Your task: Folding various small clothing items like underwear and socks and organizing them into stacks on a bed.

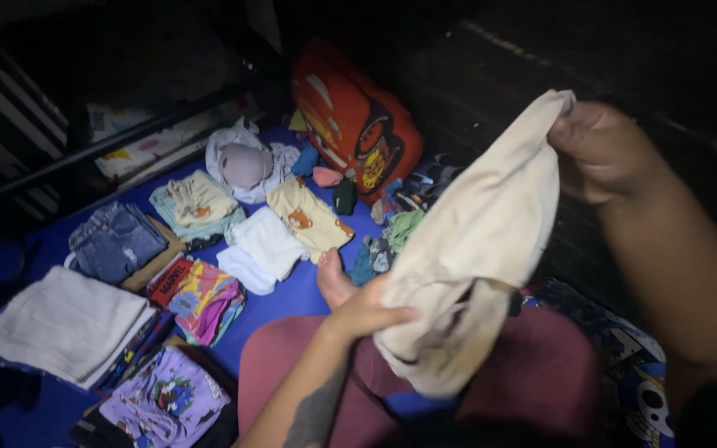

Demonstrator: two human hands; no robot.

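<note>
The cream cloth (pixel 475 249) hung in mid-air over the person's lap, stretched on a slant between both hands. Up top, the right hand (pixel 603 153) had its fingers pinched shut on the cloth's upper corner, a tight grip. Down low, the left hand (pixel 367 311) was closed on the cloth's lower edge, thumb on top. Under it all sat the maroon trousers (pixel 533 373), with a bare foot (pixel 332 280) poking out just beside the left hand.

Out on the blue sheet (pixel 292 294), folded clothes lay in rows: a white stack (pixel 64 323) at the left, denim shorts (pixel 116 241) behind it, a purple printed shirt (pixel 166 398) nearest the knee, a yellow top (pixel 309 217) further back. A red cushion (pixel 357 120) stood propped at the far end, beside a loose heap of small clothes (pixel 396 228).
</note>
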